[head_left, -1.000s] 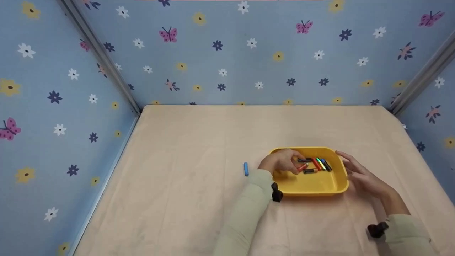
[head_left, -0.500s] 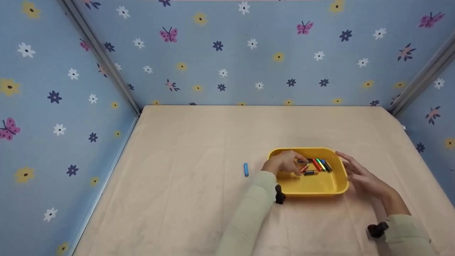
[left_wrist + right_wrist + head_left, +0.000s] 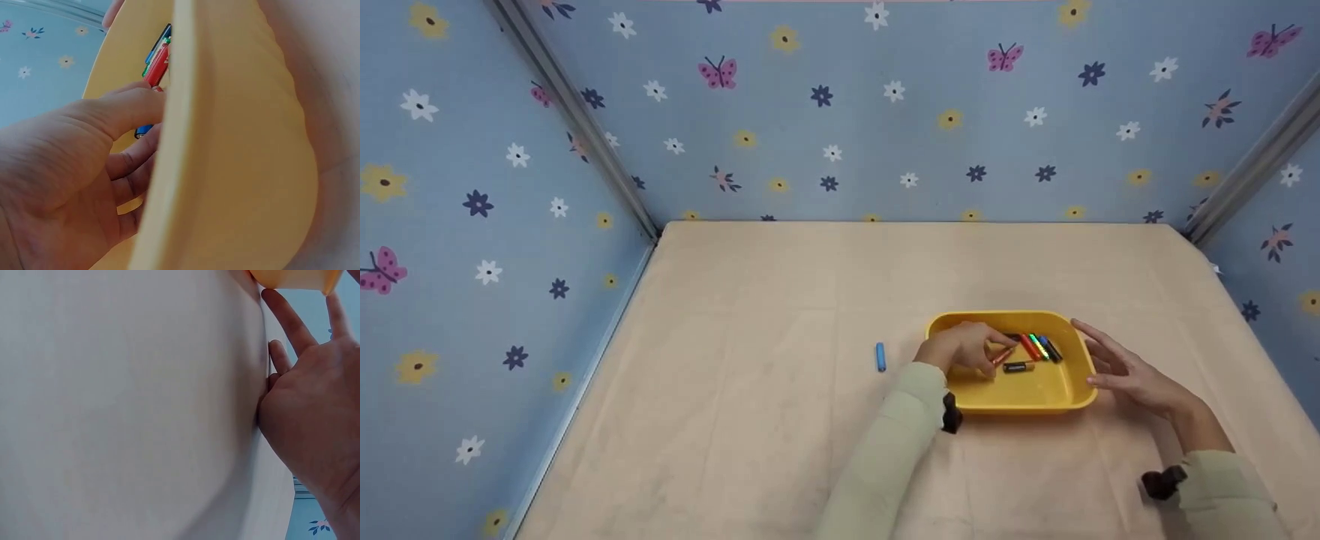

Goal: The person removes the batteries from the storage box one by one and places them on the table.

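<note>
My left hand (image 3: 966, 349) reaches over the left side of a yellow plastic bin (image 3: 997, 409). Its thumb and index finger pinch a red battery (image 3: 1003, 356) low inside the bin. A black-and-orange battery (image 3: 1019, 367) lies just in front of it. To the right, another red battery (image 3: 1029, 347), one with a shiny green strip (image 3: 1039, 346) and a dark one (image 3: 1051, 349) lie side by side. In the left wrist view the bin's wall hides the fingertips of the left hand (image 3: 73, 152). My right hand (image 3: 1140, 379) has its extended fingers at the bin's right wall.
A light blue battery (image 3: 880, 357) lies on the cloth-covered table (image 3: 750, 390), left of the bin. Blue patterned panels (image 3: 855, 112) stand along the back and both sides of the table.
My left hand has shifted slightly right inside the bin with the red battery. The black-and-orange battery has slid a little nearer to me. My right hand stays at the bin's right side.
</note>
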`<move>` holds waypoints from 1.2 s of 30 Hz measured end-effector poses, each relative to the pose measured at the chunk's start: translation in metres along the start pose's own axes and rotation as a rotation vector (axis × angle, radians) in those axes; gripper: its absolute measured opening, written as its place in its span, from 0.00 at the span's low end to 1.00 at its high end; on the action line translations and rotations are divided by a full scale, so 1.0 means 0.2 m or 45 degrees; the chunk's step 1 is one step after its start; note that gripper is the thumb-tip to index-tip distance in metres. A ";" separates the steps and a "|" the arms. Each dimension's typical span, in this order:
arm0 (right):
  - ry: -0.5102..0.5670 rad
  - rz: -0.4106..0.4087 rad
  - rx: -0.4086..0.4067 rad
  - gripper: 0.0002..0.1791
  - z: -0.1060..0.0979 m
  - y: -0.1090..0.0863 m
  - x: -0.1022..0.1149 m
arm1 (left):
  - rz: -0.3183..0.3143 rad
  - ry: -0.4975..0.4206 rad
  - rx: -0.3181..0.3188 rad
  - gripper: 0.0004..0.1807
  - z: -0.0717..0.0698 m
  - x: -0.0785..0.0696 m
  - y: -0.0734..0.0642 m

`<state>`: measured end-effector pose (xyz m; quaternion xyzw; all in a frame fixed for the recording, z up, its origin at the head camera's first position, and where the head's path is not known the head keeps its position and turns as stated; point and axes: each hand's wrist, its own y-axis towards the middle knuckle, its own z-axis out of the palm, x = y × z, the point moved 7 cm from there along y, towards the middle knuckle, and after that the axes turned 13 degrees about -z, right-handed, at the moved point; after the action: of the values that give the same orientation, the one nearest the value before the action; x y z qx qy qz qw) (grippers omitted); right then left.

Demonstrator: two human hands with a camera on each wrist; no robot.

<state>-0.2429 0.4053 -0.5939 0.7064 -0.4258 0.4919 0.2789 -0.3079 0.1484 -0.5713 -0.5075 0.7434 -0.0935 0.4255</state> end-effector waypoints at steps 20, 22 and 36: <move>-0.075 0.068 0.014 0.52 0.00 -0.01 -0.01 | -0.031 -0.048 -0.282 0.28 0.00 0.04 0.01; -0.070 0.061 0.012 0.52 0.00 -0.01 -0.01 | -0.036 -0.051 -0.282 0.28 0.00 0.04 0.00; -0.015 0.054 -0.008 0.53 0.00 0.00 -0.02 | 0.032 -0.465 -0.215 0.27 -0.03 0.03 0.00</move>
<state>-0.2428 0.4067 -0.5970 0.6992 -0.4438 0.4922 0.2682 -0.3121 0.1410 -0.5710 -0.5406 0.6654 0.0682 0.5103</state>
